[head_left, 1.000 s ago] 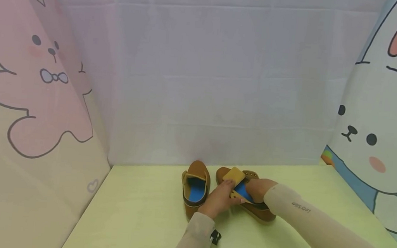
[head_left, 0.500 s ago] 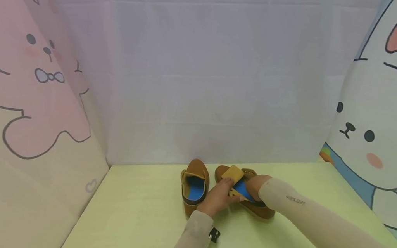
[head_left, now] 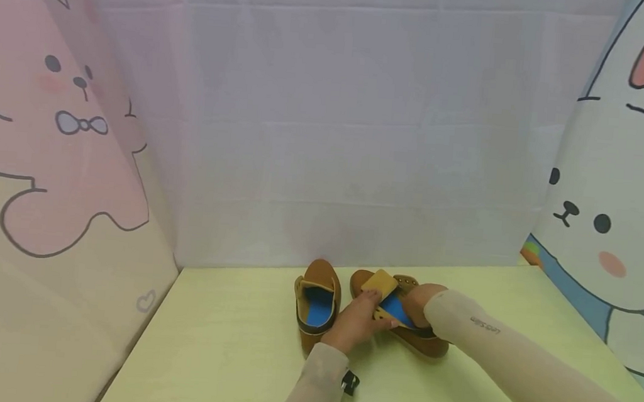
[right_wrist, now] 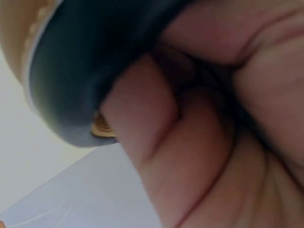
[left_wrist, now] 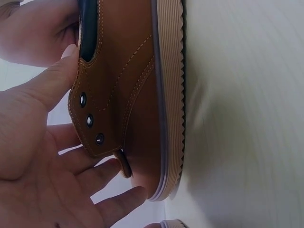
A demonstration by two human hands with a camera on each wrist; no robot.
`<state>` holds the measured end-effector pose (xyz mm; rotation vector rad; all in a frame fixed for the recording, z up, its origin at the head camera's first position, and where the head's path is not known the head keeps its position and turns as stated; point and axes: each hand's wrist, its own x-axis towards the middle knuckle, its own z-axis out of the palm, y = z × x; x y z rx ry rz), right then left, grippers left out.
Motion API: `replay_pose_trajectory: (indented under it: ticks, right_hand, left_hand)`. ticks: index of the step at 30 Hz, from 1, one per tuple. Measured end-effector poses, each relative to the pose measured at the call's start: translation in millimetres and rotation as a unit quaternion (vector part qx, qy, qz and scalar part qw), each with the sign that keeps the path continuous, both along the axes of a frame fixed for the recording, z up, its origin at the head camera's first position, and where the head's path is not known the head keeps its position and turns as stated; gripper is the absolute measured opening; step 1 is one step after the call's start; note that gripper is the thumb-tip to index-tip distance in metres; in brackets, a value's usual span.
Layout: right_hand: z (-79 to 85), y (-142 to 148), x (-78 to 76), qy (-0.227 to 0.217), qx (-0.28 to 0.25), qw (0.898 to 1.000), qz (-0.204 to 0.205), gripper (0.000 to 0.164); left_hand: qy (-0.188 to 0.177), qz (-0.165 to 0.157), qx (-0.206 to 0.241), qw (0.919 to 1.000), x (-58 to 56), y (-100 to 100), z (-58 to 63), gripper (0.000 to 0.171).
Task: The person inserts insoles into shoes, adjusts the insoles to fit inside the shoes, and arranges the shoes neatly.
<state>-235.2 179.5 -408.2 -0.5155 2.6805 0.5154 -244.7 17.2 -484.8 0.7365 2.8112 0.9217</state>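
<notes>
A brown shoe with a dark collar lies slanted on the table, its yellow tongue folded forward over the toe. My left hand holds its front: the fingers lie on the tongue, and the thumb is at the edge of the eyelet flap. Into the opening reaches my right hand, over the blue insole. Its fingertips are hidden inside, so I cannot tell whether they grip anything. In the right wrist view, bent fingers pass the dark collar.
Left of my left hand stands the matching brown shoe, toe toward the back, with a blue insole inside. Both shoes rest on a pale yellow-green table. A white cloth hangs behind it, with rabbit-printed cloths on both sides.
My right wrist shifts slightly inside the shoe. My left hand and both shoes keep their places, while the head view sways a little.
</notes>
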Motion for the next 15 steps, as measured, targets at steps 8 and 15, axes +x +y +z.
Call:
replay_pose_trajectory:
  ticks: [8,15]
  right_hand:
    - [5.1,-4,-5.0,-0.053,0.021,0.998,-0.040,0.012]
    - [2.3,-8,-10.6,-0.066,0.063,0.995,-0.039,0.008]
  left_hand:
    - [0.011,0.001,-0.026,0.9996,-0.5,-2,0.6,0.074]
    - [0.006,-0.005,-0.018,0.9998,-1.2,-3,0.2,0.075]
